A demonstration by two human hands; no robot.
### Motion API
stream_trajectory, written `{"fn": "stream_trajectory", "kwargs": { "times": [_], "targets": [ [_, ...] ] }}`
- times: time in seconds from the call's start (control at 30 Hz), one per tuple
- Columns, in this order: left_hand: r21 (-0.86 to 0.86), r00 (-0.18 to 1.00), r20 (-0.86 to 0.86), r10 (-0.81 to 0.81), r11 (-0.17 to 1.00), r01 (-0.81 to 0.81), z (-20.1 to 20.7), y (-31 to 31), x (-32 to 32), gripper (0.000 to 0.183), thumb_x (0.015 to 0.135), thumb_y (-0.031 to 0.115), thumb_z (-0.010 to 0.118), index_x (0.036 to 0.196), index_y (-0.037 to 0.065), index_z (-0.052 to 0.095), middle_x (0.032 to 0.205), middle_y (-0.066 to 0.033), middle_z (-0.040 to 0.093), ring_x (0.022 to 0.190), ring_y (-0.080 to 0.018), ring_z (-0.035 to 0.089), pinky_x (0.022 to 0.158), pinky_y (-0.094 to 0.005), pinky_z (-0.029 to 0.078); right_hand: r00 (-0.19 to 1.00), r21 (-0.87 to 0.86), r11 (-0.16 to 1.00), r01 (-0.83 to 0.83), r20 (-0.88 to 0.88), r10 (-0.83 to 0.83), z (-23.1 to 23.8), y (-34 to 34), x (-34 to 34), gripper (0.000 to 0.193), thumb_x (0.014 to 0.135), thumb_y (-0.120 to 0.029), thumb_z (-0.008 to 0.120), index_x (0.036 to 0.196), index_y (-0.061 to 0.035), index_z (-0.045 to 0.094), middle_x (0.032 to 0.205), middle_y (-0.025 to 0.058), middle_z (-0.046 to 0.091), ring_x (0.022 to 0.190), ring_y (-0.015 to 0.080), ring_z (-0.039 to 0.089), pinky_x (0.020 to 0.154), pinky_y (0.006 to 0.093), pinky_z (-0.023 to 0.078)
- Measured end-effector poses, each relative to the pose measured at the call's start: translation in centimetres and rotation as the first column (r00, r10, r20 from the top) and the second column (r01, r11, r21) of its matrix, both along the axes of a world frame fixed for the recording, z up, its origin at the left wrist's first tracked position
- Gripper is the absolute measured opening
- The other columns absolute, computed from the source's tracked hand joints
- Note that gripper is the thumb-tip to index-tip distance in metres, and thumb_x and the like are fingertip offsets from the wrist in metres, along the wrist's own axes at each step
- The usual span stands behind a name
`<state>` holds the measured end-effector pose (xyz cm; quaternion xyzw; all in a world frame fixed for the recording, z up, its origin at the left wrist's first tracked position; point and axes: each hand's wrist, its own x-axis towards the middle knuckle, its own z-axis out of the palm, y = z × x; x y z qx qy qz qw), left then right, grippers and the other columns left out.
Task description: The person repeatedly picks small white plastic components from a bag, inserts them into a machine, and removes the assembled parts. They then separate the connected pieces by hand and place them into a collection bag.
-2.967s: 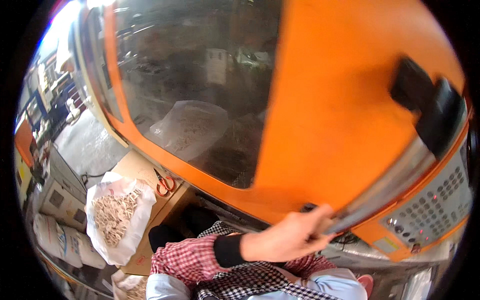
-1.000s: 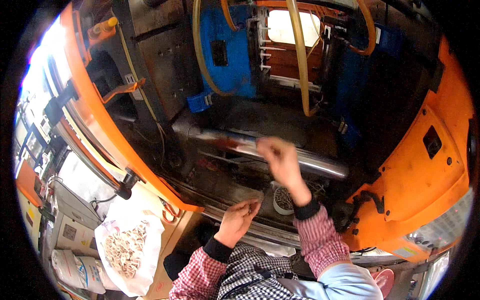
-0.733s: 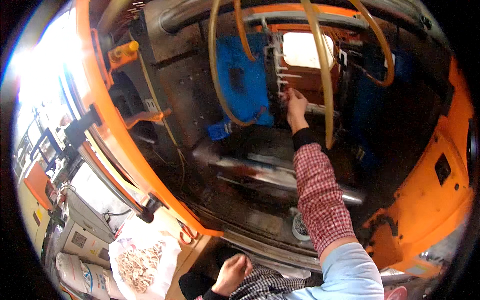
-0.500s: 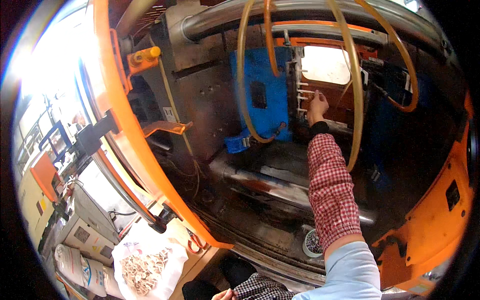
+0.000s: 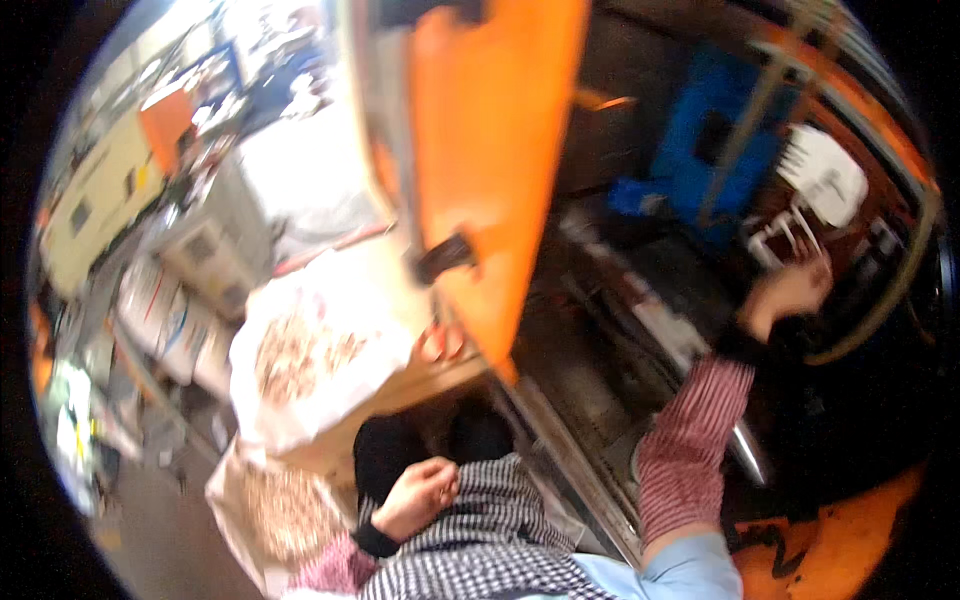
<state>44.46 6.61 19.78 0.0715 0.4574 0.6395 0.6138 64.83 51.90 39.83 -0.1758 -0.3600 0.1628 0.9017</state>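
My right hand (image 5: 790,292) reaches into the moulding machine, fingers pinched on a white plastic piece with thin branches, a sprue (image 5: 770,245), that sticks up past the fingertips. Just beyond it is the blue mould block (image 5: 690,150), apart from the piece. Over my lap, in front of the checked apron (image 5: 480,545), my left hand (image 5: 420,497) is closed with its fingers curled. Whether anything is in it is hidden. Motion smears the picture.
An upright orange door frame (image 5: 490,180) divides the machine from a wooden table (image 5: 430,375). On that table are a white bag (image 5: 385,350) of small pale parts and orange-handled scissors (image 5: 440,342). A second bag (image 5: 225,490) sits lower. Yellowish hoses (image 5: 890,300) hang at right.
The view has swung left. My right hand has drawn back from the mould with the white sprue, now off the block. My left hand has come up into view over my lap.
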Motion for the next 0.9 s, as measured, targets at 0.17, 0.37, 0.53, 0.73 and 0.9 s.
{"fn": "stream_trajectory", "kwargs": {
  "times": [0.17, 0.37, 0.53, 0.73, 0.9],
  "targets": [
    [0.318, 0.668, 0.710, -0.226, 0.948, -0.017, -1.8, -2.3, 0.3, 0.029, 0.094, 0.029, 0.049, 0.081, 0.003, 0.054, 0.059, 0.0030, 0.047, 0.047, -0.0048, 0.035, 0.043, -0.0176, 0.026, 0.770, -0.157, 0.948, -0.276, 0.554, 0.316, -15.5, -27.4, -7.0, 0.017, 0.094, -0.014, 0.045, 0.094, 0.0005, 0.053, 0.079, 0.0076, 0.055, 0.059, 0.0095, 0.054, 0.050, 0.0203, 0.047],
    [-0.165, 0.897, -0.005, 0.441, 0.885, -0.436, -0.5, -6.1, -0.1, 0.034, 0.094, 0.033, 0.048, 0.076, 0.005, 0.054, 0.051, 0.0051, 0.036, 0.041, -0.0050, 0.030, 0.040, -0.0198, 0.022, 0.107, -0.530, 0.502, -0.684, 0.607, 0.787, -21.4, -34.1, -22.6, 0.013, 0.086, -0.006, 0.055, 0.094, 0.0034, 0.058, 0.078, 0.0168, 0.061, 0.067, 0.0262, 0.060, 0.062, 0.0317, 0.049],
    [0.047, 0.777, -0.420, 0.468, 0.866, -0.497, -1.7, -5.3, -1.8, 0.035, 0.093, 0.036, 0.047, 0.076, 0.006, 0.052, 0.054, 0.0056, 0.037, 0.043, -0.0043, 0.030, 0.039, -0.0196, 0.022, -0.182, -0.518, 0.528, -0.673, 0.808, 0.561, -20.1, -34.0, -25.0, 0.031, 0.079, -0.015, 0.063, 0.103, 0.0030, 0.056, 0.085, 0.0197, 0.061, 0.077, 0.0342, 0.059, 0.068, 0.0393, 0.047],
    [0.210, 0.818, -0.420, 0.394, 0.919, -0.335, -1.6, 0.0, -1.1, 0.032, 0.094, 0.035, 0.045, 0.077, 0.008, 0.051, 0.055, 0.0070, 0.033, 0.044, -0.0028, 0.026, 0.039, -0.0186, 0.020, -0.329, -0.612, 0.550, -0.569, 0.782, 0.530, -17.8, -32.2, -14.7, 0.019, 0.076, -0.016, 0.063, 0.084, 0.0009, 0.066, 0.079, 0.0166, 0.064, 0.075, 0.0305, 0.062, 0.068, 0.0358, 0.049],
    [0.278, 0.987, -0.158, 0.013, 0.960, 0.032, 0.1, 8.4, 1.7, 0.033, 0.096, 0.033, 0.042, 0.081, 0.005, 0.051, 0.060, 0.0052, 0.034, 0.048, -0.0038, 0.027, 0.042, -0.0190, 0.022, -0.128, -0.570, 0.731, -0.377, 0.813, 0.568, -12.3, -27.3, -6.6, 0.018, 0.076, -0.017, 0.061, 0.083, -0.0013, 0.067, 0.079, 0.0145, 0.064, 0.071, 0.0301, 0.062, 0.064, 0.0353, 0.049]
  ]
}}
